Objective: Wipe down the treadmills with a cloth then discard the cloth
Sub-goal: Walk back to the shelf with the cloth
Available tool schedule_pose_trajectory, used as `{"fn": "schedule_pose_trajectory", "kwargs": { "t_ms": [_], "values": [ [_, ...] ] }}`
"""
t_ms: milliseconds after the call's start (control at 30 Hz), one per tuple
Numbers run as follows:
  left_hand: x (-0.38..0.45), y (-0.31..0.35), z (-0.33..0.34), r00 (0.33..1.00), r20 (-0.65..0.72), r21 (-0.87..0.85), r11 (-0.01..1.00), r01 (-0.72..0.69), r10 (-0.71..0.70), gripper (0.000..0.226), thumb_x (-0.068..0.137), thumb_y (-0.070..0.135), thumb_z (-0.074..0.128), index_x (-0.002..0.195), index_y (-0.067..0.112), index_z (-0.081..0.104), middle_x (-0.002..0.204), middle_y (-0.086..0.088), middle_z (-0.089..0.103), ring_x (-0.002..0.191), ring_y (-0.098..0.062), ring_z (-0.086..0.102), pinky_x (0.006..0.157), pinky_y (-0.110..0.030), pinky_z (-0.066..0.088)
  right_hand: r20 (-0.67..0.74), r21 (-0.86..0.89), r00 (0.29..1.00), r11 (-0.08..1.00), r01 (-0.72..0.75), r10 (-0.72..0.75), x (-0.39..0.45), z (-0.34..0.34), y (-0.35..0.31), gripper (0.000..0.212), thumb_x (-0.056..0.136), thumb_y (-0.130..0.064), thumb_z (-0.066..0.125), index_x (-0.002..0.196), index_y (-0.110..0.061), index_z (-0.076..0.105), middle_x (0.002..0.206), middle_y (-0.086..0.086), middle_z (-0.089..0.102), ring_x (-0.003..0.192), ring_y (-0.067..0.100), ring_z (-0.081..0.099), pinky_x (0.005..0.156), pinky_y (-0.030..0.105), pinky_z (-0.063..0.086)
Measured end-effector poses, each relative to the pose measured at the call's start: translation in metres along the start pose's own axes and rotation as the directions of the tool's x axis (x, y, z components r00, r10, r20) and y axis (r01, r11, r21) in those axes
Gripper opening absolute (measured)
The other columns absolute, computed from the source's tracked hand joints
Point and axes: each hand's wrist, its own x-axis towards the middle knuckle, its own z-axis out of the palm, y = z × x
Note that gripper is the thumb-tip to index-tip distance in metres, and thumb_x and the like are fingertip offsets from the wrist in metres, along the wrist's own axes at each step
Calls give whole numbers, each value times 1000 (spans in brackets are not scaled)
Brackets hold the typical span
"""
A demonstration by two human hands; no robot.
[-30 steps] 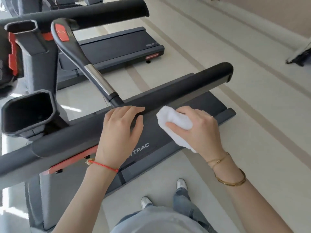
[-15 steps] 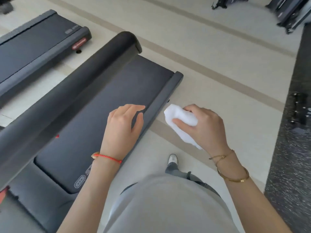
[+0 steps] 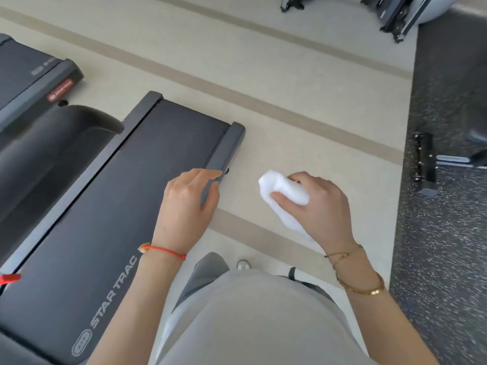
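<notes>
Down we look at the pale floor (image 3: 303, 83), crossed by tan stripes running from ten o'clock toward four o'clock, with plenty of open room between the machines and the dark speckled mat (image 3: 448, 233) that borders it along the three o'clock side. Gym equipment (image 3: 395, 17) sits up at one o'clock, well apart from the person.

Filling the eight o'clock half is the near treadmill (image 3: 118, 206), its dark belt lettered STAR TRAC, its rear end finishing square at about eleven o'clock of the hands, with bare floor beyond that edge. Its side rail runs right under the left hand. A thick dark handrail (image 3: 39, 159) crosses above the deck at nine o'clock, and a second treadmill (image 3: 34, 75) shows its tail at ten o'clock.

At six o'clock, the person's grey top (image 3: 250, 312), with a shoe (image 3: 243, 264) peeking out on the floor just above it.

Now the hands. The left hand (image 3: 188, 206), red string at the wrist, hangs over the treadmill's right rail with the fingers loosely bent, its grip slack and holding nothing; whether it touches the rail I cannot tell. The right hand (image 3: 319, 206), gold bangles on the wrist, is out over bare floor at three o'clock of the left, clear of the deck. Its grip is closed round the white cloth (image 3: 284, 196): thumb across the front, fingers curled behind, the wad poking out toward nine o'clock and a tail trailing below the palm toward the wrist.
</notes>
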Motion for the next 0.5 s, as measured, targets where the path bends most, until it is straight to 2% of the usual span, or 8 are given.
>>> {"fn": "schedule_pose_trajectory", "kwargs": {
  "t_ms": [200,500],
  "values": [
    [64,-3,17,999,42,20,999,-26,25,23,94,7,57,113,9,69,106,-3,71,98,-25,65,87,-47,52,-105,-26,994,999,27,-29,46,31,26,35,81,-56,64,88,-22,67,63,-3,58,58,18,49,56,28,43],
    [204,-27,49,997,72,19,999,-43,41,23,96,8,56,115,7,69,107,-5,70,100,-27,66,90,-50,51,-69,-19,997,999,-27,25,167,84,63,38,81,-59,61,89,-22,67,66,-2,62,60,21,52,57,30,46]
  ]
}}
